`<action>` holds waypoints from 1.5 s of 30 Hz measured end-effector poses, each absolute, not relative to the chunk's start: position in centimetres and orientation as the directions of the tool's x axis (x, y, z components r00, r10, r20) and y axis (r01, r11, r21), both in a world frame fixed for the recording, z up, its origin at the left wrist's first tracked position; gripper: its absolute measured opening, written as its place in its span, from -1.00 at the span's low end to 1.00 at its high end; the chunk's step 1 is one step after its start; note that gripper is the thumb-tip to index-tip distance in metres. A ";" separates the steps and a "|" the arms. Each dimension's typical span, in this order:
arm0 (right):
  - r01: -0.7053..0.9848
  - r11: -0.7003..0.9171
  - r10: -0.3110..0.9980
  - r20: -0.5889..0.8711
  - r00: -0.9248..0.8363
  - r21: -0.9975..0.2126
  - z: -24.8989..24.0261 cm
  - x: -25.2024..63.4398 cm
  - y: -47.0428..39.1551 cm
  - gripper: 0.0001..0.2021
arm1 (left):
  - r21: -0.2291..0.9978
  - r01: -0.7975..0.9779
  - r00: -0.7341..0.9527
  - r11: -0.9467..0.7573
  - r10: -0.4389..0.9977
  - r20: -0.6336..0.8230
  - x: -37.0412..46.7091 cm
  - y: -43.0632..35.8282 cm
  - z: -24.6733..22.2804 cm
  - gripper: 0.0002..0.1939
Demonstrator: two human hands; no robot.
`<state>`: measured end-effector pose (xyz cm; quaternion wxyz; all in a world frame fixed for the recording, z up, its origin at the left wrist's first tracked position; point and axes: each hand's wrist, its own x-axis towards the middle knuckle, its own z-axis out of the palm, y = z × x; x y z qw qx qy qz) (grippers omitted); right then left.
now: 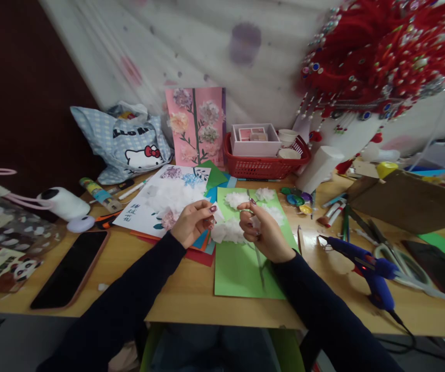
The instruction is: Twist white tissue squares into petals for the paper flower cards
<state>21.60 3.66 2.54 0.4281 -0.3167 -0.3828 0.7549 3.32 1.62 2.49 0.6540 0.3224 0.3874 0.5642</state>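
Note:
Between the thumb and fingers of my left hand point(195, 222) is a small piece of white paper point(218, 212). My right hand point(266, 230) is closed in a pinch over a light green sheet point(241, 268); anything in its fingertips is too small to make out. White ruffled paper flowers point(228, 231) lie on the green sheet beneath and between my hands, along with a thin dark stem line point(261, 271). Left of it, a white sheet point(133, 209) carries coloured flowers, handwriting and a pile of white paper pieces point(164, 196), close to my left hand.
A blue glue gun point(365, 268) with a red light lies at right, beside scissors point(388, 248). Behind stand a red basket point(259, 168), a white roll point(321, 165) and a pink flower card point(195, 126). A phone point(71, 268) and a checked bag point(129, 139) are at left.

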 end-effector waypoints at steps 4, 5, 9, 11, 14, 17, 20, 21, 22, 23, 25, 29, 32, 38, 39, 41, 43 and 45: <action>-0.370 -0.278 0.902 -0.107 -0.419 -0.887 2.2 21.6 3.3 -0.68 | 0.878 -0.460 0.062 0.136 0.991 -0.121 3.7 1.4 2.3 -0.56; -0.358 -0.264 0.900 -0.096 -0.425 -0.895 2.0 21.4 3.1 -0.67 | 0.883 -0.450 0.064 0.133 0.991 -0.116 4.0 1.3 2.1 -0.55; -0.346 -0.182 0.912 -0.027 -0.409 -0.920 1.4 21.0 2.5 -0.60 | 0.903 -0.413 0.053 0.116 0.993 -0.103 4.7 1.0 1.7 -0.53; -0.343 -0.148 0.916 0.002 -0.400 -0.928 1.3 21.0 2.5 -0.57 | 0.910 -0.403 0.039 0.099 0.995 -0.092 4.7 1.0 1.8 -0.52; -0.312 -0.126 0.905 0.020 -0.425 -0.942 1.4 21.2 2.6 -0.56 | 0.919 -0.386 0.032 0.077 0.997 -0.070 4.4 1.2 1.9 -0.49; -0.267 -0.116 0.881 0.025 -0.472 -0.957 1.5 21.2 2.6 -0.58 | 0.933 -0.354 0.051 0.061 0.998 -0.046 4.1 1.2 2.0 -0.48; -0.230 -0.116 0.851 0.023 -0.525 -0.966 1.6 21.2 2.5 -0.60 | 0.949 -0.312 0.103 0.052 0.994 -0.020 4.1 1.0 2.0 -0.48; -0.220 -0.119 0.840 0.019 -0.542 -0.968 1.6 21.2 2.4 -0.60 | 0.953 -0.300 0.123 0.049 0.992 -0.012 4.1 1.0 2.0 -0.47; -0.210 -0.123 0.830 0.015 -0.558 -0.970 1.7 21.2 2.4 -0.60 | 0.956 -0.290 0.143 0.047 0.990 -0.005 4.1 0.9 2.1 -0.46; -0.200 -0.127 0.820 0.010 -0.572 -0.971 1.8 21.1 2.3 -0.60 | 0.958 -0.282 0.161 0.044 0.987 0.002 4.2 0.9 2.1 -0.46; -0.182 -0.136 0.803 0.000 -0.596 -0.974 1.9 21.1 2.2 -0.63 | 0.963 -0.267 0.200 0.040 0.980 0.015 4.2 0.9 2.3 -0.45; -0.160 -0.146 0.785 -0.016 -0.620 -0.976 2.2 21.1 2.0 -0.75 | 0.969 -0.245 0.257 0.026 0.965 0.040 4.1 0.9 2.4 -0.46; -0.151 -0.147 0.783 -0.021 -0.622 -0.977 2.2 21.1 2.1 -0.81 | 0.969 -0.245 0.266 0.008 0.962 0.059 4.0 0.9 2.3 -0.48; -0.137 -0.126 0.785 -0.015 -0.619 -0.982 1.9 21.1 2.1 -0.77 | 0.964 -0.265 0.285 0.000 0.955 0.079 3.9 0.9 2.1 -0.49; -0.136 -0.122 0.787 -0.012 -0.617 -0.983 2.0 21.1 2.1 -0.76 | 0.963 -0.269 0.287 0.001 0.955 0.079 3.9 0.9 2.1 -0.49; -0.135 -0.116 0.789 -0.009 -0.615 -0.984 2.1 21.1 2.0 -0.77 | 0.962 -0.274 0.287 0.004 0.955 0.078 3.9 0.9 2.1 -0.49; -0.134 -0.116 0.789 -0.009 -0.614 -0.984 2.2 21.1 1.9 -0.81 | 0.961 -0.278 0.287 0.012 0.955 0.071 3.9 0.9 2.1 -0.50; -0.136 -0.118 0.792 -0.010 -0.611 -0.984 2.3 21.0 1.9 -0.83 | 0.957 -0.289 0.286 0.024 0.956 0.062 3.9 0.9 2.0 -0.49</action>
